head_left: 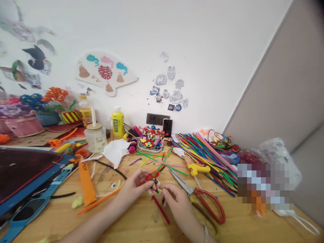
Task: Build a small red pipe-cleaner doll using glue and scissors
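Here's the left hand [131, 192] and right hand [177, 206], fingertips pinched closed on one fuzzy pipe-cleaner figure [154, 185], with one steel-bladed scissors [183, 183] just right!

The camera rides on the person's head, above the table [136, 229], tipped forward and down, so it looks over the forearms [86, 229] with the left hand [133, 192] and right hand [177, 206] close by, low in the middle of the view. It faces the white wall [177, 33] across the table, taking in a wide sweep, with a grey partition [286, 74] slanting along the right side.
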The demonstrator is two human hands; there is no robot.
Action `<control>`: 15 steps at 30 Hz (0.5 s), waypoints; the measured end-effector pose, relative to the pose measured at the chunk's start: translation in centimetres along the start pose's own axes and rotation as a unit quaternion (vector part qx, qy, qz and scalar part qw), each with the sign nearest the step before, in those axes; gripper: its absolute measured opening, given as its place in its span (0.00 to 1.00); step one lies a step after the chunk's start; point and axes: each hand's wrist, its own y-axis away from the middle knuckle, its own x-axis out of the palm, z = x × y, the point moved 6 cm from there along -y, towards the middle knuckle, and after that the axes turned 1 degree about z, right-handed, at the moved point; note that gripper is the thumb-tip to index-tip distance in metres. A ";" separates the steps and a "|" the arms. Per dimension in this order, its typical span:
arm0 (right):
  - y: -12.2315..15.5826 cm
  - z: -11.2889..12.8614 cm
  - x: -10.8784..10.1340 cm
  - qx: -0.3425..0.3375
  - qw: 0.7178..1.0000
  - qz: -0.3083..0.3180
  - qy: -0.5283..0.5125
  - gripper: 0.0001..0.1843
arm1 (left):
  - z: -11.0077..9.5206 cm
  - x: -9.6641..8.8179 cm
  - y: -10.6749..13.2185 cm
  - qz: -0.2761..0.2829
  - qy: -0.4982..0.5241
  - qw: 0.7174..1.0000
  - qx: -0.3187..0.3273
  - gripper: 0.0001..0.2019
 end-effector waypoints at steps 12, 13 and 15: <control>-0.6 -1.0 0.5 0.003 0.999 -0.039 0.000 0.08 | 2.6 -0.2 0.9 0.029 0.011 0.995 -0.095 0.21; -0.6 -1.0 0.4 0.002 0.999 -0.043 0.001 0.08 | 2.7 -0.1 0.9 0.035 0.023 0.995 -0.094 0.21; -0.7 -0.9 0.3 -0.002 0.999 -0.047 -0.003 0.08 | 2.6 0.2 0.9 0.044 0.044 0.994 -0.087 0.21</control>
